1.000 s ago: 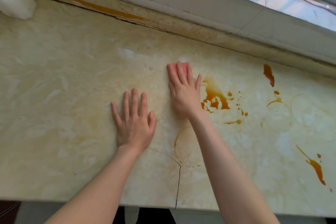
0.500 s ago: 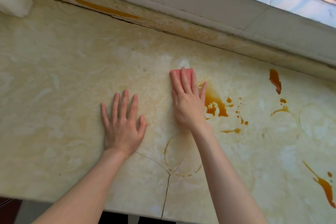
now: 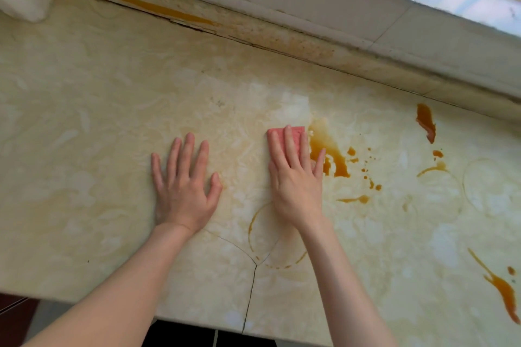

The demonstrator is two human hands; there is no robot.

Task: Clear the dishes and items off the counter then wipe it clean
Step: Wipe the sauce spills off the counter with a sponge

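I see my right hand [image 3: 296, 177] flat w/ straight fingers, pressing the pink sponge [image 3: 287, 132] on the counter [image 3: 98, 121], next to a brown spill [image 3: 328, 149] (sticky-looking). Left hand [image 3: 184, 186] lies flat, fingers spread, holding nothing.

The right hand [image 3: 296, 186] has drawn the pink sponge [image 3: 293, 131] back toward the near edge of the counter [image 3: 112, 93] and a little to the right. Its little finger [image 3: 320, 162] now lies over the left edge of the orange-brown spill [image 3: 329, 155]. More of the sponge shows past the fingertips than before.
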